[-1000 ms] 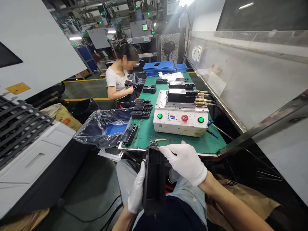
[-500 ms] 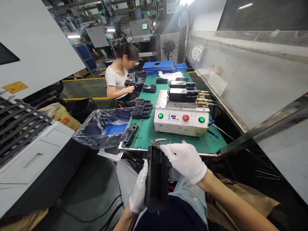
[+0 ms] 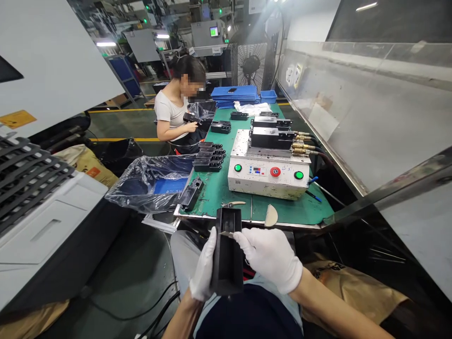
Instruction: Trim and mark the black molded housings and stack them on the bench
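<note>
We hold a long, hollow black plastic housing (image 3: 229, 280) before us, our half-curled, white-gloved left hand (image 3: 204, 272) cupping its left side. Our white-gloved right hand (image 3: 271, 256), fingers closed, pinches a thin metal blade (image 3: 227, 234) over the housing's cavity. Beyond lies a green tabletop (image 3: 216, 190).

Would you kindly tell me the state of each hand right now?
Left hand: holding the black box along its side.
Right hand: closed on a small blade, at the box's open face.

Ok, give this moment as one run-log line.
white-gloved left hand: holds black hollow rectangular housing | white-gloved right hand: holds thin grey tool at housing | green tabletop: white boxy machine
</note>
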Available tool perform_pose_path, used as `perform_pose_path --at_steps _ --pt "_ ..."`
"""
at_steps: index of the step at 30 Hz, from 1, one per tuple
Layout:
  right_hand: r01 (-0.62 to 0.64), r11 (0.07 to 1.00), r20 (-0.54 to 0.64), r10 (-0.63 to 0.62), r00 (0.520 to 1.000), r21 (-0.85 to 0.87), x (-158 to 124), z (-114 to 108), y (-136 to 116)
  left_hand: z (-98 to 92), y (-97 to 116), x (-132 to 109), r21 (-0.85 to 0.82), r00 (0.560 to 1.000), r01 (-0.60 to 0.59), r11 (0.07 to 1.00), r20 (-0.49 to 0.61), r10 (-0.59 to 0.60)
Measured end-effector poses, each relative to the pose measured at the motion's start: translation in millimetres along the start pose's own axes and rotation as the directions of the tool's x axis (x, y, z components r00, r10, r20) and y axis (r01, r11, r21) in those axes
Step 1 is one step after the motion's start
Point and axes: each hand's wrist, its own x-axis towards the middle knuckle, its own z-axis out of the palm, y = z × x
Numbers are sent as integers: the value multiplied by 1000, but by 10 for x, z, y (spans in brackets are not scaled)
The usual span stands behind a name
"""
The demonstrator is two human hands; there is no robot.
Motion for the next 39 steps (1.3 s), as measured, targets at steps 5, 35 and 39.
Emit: perform_pose_path --at_steps 5,35,39 --pt "99 992 37 -97 995 -81 -127 20 -109 -35 28 50 -53 994 106 993 -33 -108" --pt "-192 966 265 142 954 175 -288 -94 -187 32 80 228 -204 991 85 975 -88 -104" --pt "-172 971 198 138 970 165 -309 -65 -189 35 70 241 -223 983 127 966 -100 -153"
